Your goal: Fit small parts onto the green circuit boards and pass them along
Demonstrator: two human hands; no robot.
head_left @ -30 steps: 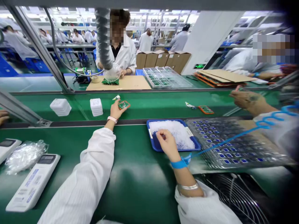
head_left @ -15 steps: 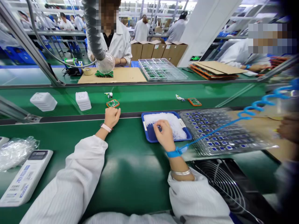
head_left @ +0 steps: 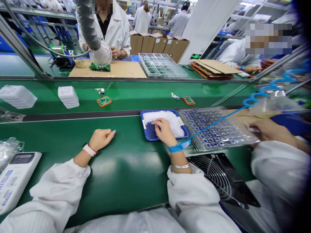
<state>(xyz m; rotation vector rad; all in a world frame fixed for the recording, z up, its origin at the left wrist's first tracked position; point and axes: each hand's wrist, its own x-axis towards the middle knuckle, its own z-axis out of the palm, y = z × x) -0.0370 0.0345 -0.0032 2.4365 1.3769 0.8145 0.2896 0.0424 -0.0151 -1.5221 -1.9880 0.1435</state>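
Observation:
My left hand (head_left: pixel 101 138) rests on the green bench top with its fingers loosely curled and nothing in it. An orange-framed green circuit board (head_left: pixel 104 101) lies on the conveyor belt beyond it, apart from the hand. My right hand (head_left: pixel 163 130) reaches into a blue tray (head_left: pixel 148 132) of small white parts (head_left: pixel 167 119), fingertips pinched among them; whether they hold one I cannot make out. A blue coiled wrist strap (head_left: pixel 175 148) circles my right wrist.
A clear blister tray (head_left: pixel 218 129) of small blue parts sits right of the blue tray. A co-worker's hand (head_left: pixel 267 128) rests at its right end. A second circuit board (head_left: pixel 189 100) and white stacked pieces (head_left: pixel 68 96) ride the belt. A white device (head_left: pixel 14 179) lies left; a fan grille (head_left: pixel 213 174) sits low right.
My left hand let go of the circuit board on the belt and drew back onto the bench. My right hand stayed in the blue tray. The view tilted downward.

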